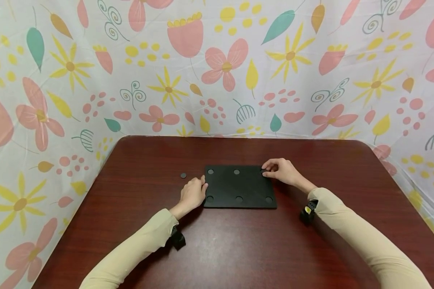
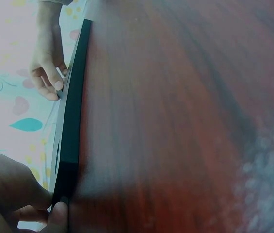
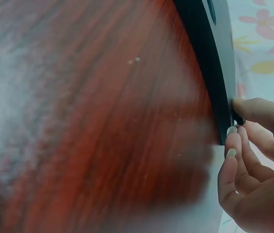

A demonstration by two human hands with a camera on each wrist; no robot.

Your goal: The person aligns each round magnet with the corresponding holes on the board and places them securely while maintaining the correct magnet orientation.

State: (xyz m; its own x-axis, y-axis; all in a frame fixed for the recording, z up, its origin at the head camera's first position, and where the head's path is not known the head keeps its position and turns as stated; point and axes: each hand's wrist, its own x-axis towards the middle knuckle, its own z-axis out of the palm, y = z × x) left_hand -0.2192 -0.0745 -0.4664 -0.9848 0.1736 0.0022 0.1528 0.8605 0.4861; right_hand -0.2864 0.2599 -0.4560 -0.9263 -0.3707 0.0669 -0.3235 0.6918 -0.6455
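Note:
A flat black rectangular board (image 1: 238, 185) lies on the table, with round spots along its far and near edges. The two far spots I can see look greyer than the near ones; whether discs sit in them I cannot tell. My left hand (image 1: 193, 193) grips the board's left edge, thumb and fingers on either side of it in the left wrist view. At the far right corner, my right hand (image 1: 283, 171) pinches a small black disc (image 3: 238, 118) against the board. The fingers partly hide the disc and the spot under it. Another small dark disc (image 1: 183, 175) lies just left of the board.
The dark red wooden table (image 1: 217, 249) has a glossy top with rounded far corners. A floral-print cloth (image 1: 217, 72) hangs behind and at both sides of it. Dark devices (image 1: 178, 238) are strapped at both wrists.

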